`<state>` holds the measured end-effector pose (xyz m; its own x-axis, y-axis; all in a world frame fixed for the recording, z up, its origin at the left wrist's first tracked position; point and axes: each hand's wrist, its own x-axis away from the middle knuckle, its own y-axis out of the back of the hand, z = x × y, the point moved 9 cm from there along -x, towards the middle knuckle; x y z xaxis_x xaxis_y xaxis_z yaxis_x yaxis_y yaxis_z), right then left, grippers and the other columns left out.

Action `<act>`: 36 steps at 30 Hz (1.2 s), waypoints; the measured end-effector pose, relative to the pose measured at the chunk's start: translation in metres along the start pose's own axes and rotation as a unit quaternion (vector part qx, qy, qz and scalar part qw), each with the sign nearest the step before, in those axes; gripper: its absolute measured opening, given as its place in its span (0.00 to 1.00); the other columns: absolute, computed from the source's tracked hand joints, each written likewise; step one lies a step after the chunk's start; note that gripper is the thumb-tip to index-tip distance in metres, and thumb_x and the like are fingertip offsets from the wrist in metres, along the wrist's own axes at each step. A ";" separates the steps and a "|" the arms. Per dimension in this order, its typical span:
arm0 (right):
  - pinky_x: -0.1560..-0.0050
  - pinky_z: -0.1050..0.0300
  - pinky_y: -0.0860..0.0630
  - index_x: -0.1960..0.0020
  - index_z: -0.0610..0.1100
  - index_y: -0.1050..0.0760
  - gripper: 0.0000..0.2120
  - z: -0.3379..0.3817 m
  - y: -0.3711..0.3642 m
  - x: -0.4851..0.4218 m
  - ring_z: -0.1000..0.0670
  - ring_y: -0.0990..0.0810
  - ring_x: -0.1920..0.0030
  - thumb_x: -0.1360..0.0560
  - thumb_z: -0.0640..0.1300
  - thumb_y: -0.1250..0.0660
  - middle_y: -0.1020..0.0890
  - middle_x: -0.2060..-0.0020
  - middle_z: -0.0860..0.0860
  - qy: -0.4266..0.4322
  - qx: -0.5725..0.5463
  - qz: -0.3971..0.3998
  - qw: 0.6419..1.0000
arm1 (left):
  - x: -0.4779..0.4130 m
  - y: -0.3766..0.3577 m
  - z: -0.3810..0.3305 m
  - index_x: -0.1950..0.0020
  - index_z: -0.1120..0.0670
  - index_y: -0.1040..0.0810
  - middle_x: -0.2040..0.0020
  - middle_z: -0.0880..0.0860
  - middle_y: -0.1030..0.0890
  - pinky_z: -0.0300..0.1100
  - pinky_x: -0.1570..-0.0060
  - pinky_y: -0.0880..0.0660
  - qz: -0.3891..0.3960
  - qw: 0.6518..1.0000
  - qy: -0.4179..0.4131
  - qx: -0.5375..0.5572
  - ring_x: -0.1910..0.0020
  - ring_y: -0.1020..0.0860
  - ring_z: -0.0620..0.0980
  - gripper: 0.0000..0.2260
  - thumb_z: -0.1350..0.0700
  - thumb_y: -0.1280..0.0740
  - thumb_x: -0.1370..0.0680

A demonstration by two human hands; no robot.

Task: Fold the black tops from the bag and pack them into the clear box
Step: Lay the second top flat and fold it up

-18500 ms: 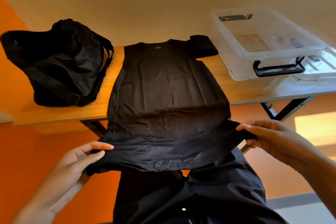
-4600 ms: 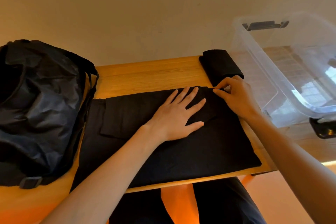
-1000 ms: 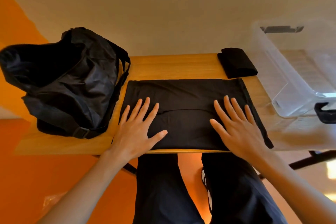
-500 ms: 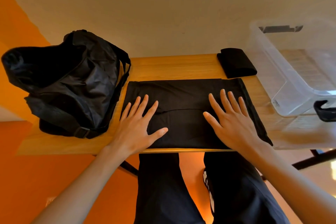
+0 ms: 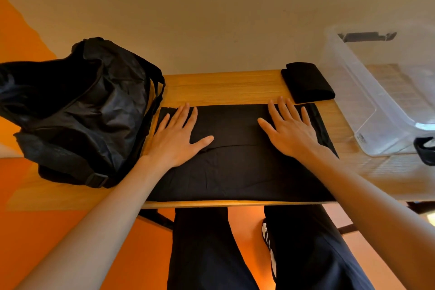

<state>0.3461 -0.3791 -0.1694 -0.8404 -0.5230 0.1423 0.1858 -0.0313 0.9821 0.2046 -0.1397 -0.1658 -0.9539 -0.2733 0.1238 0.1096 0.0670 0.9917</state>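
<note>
Top (image 5: pixel 235 172) lies spread on the wooden worktop (image 5: pixel 223 87), its near edge flush with the worktop's near edge. Below that edge, closest to the camera, are the person's dark trousers (image 5: pixel 207 254), a striped shoe (image 5: pixel 267 238) and an orange floor (image 5: pixel 47 231). The top is black and folded into a wide rectangle, with a fold line running across its middle and faint creases in the nearer half. Both grips press on its farther half. The left grip (image 5: pixel 179 136) is released, fingers straight and flat near the left end. The right grip (image 5: pixel 292 132) is likewise released, fingers spread flat near the right end. Just beside the top's left end sits a crumpled black bag (image 5: pixel 82 110), its strap hanging by the cloth. Just beyond the right end lies a small folded top (image 5: pixel 306 82). Farther right stands the clear box (image 5: pixel 376 106) with a black handle (image 5: pixel 426 150); its inside is hard to make out. A plain beige wall (image 5: pixel 211 19) backs the worktop.
</note>
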 end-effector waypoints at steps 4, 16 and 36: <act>0.20 0.43 0.67 0.18 0.49 0.67 0.41 -0.017 0.001 0.000 0.47 0.67 0.19 0.22 0.72 0.67 0.63 0.18 0.47 -0.042 0.021 0.013 0.999 | 0.003 0.003 0.012 0.17 0.51 0.63 0.17 0.50 0.65 0.50 0.19 0.61 0.027 0.999 0.017 -0.008 0.19 0.66 0.46 0.48 0.22 0.57 0.27; 0.20 0.44 0.64 0.18 0.58 0.63 0.35 0.011 -0.002 0.005 0.51 0.67 0.20 0.21 0.72 0.64 0.62 0.18 0.51 0.022 0.002 -0.027 0.999 | 0.007 -0.002 0.005 0.16 0.46 0.61 0.17 0.49 0.63 0.53 0.19 0.59 -0.028 1.000 0.009 0.001 0.18 0.64 0.48 0.42 0.24 0.61 0.25; 0.20 0.46 0.66 0.19 0.59 0.66 0.36 0.034 -0.012 0.073 0.49 0.67 0.19 0.23 0.73 0.71 0.62 0.18 0.50 0.036 0.000 -0.049 0.998 | 0.057 -0.005 -0.033 0.17 0.43 0.60 0.16 0.51 0.62 0.53 0.19 0.58 -0.036 0.999 -0.014 0.006 0.18 0.64 0.51 0.41 0.25 0.66 0.27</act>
<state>0.2649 -0.3882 -0.1661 -0.8161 -0.5767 0.0371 0.1055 -0.0855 0.9907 0.1586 -0.1874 -0.1629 -0.9668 -0.2506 0.0506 0.0367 0.0601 0.9975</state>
